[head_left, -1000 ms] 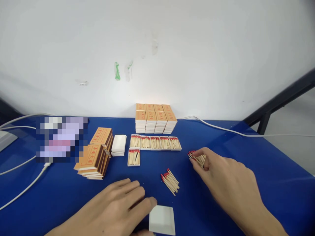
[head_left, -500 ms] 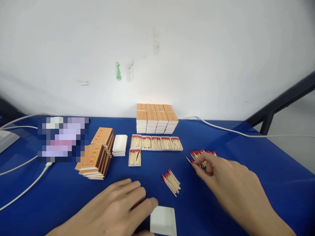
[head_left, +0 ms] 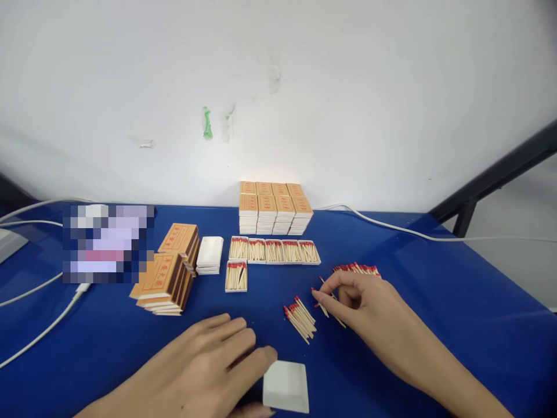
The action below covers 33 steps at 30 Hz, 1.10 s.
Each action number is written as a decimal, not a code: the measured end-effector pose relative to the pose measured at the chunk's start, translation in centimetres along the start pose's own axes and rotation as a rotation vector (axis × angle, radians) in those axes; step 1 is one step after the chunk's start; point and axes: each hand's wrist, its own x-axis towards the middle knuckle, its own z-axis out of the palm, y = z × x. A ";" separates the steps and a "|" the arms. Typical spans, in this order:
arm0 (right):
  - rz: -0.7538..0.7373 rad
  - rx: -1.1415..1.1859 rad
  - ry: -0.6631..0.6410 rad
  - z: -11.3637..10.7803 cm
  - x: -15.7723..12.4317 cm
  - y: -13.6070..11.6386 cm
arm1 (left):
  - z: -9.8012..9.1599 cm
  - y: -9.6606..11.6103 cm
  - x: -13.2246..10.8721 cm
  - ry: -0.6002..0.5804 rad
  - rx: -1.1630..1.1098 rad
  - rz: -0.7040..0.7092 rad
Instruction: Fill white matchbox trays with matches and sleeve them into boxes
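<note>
My left hand (head_left: 204,363) lies flat on the blue table (head_left: 456,313), fingers stretched out, its fingertips touching an empty white matchbox tray (head_left: 286,386). My right hand (head_left: 365,307) has its fingers curled over a few loose matches (head_left: 328,307), pressing them against the table. A small bundle of red-tipped matches (head_left: 300,318) lies just left of that hand. A larger pile of matches (head_left: 357,269) lies behind it.
A row of filled trays (head_left: 274,251) and one more filled tray (head_left: 236,276) sit mid-table, with stacked matchboxes (head_left: 274,208) behind. Orange sleeves (head_left: 169,273) and empty white trays (head_left: 210,254) lie to the left. White cables (head_left: 39,337) cross the left side and another cable (head_left: 391,226) runs along the back.
My right hand has drawn back from the far pile toward the small bundle, dragging a few matches leftward. The larger pile is now uncovered. My left hand stays put.
</note>
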 end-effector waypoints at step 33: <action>-0.092 -0.059 -0.006 -0.8 -0.4 0.6 | 0.3 -0.3 -0.3 0.003 0.000 0.004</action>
